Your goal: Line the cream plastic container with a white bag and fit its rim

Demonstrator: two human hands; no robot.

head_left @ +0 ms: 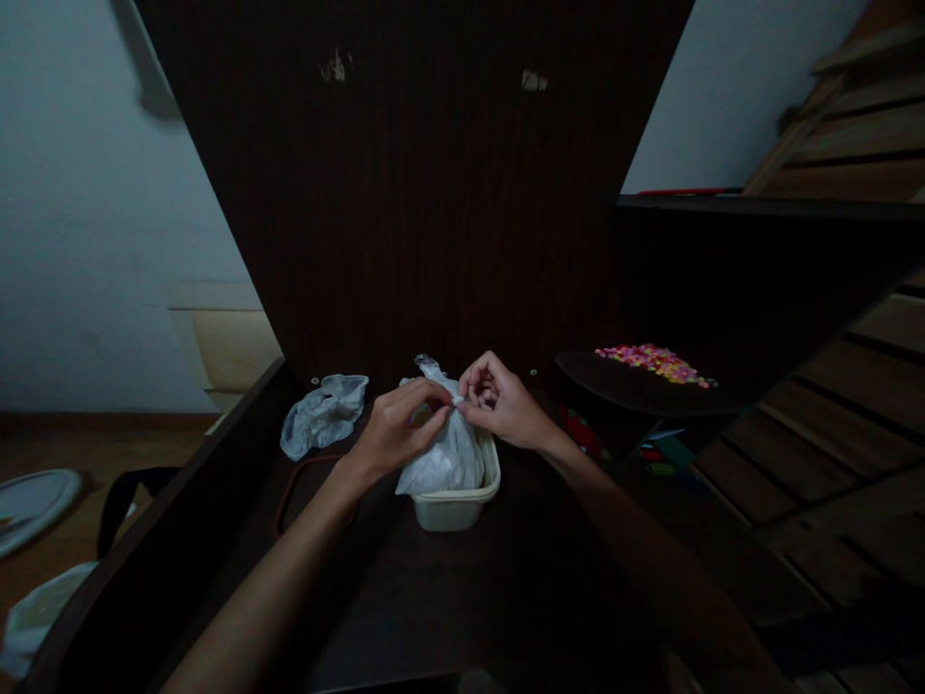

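Tub: the cream, rounded rectangular tub [449,513] stands on the dark brown wooden surface [448,588] in front of me; I judge its walls help steady the load.
Brown loop: a thin reddish-brown frame-like outline [283,496] lies left of the tub, partly behind my forearm.
Bag: the full, translucent white plastic bag [452,465] sits in the tub, bulging over its near-left rim, its gathered neck upward, probably so both my hands can reach it.
Left hand: my left hand [396,422] has thumb and forefinger closed on the twisted neck.
Right hand: my right hand [506,403] pinches the same spot from the other side, other fingers curled in, seemingly to set one pull against the other. The light is dim, so whether that bunch is a knot I can't be sure.
Spare bag: a crumpled, clear-white plastic bag [325,414] lies beyond my left wrist, apart from the tub.
Shelf: small pink, red and yellow pieces [654,362] are heaped on a dark curved shelf [614,381] to the right.
Panel: a tall dark wood-grain panel [434,212] rises behind everything.
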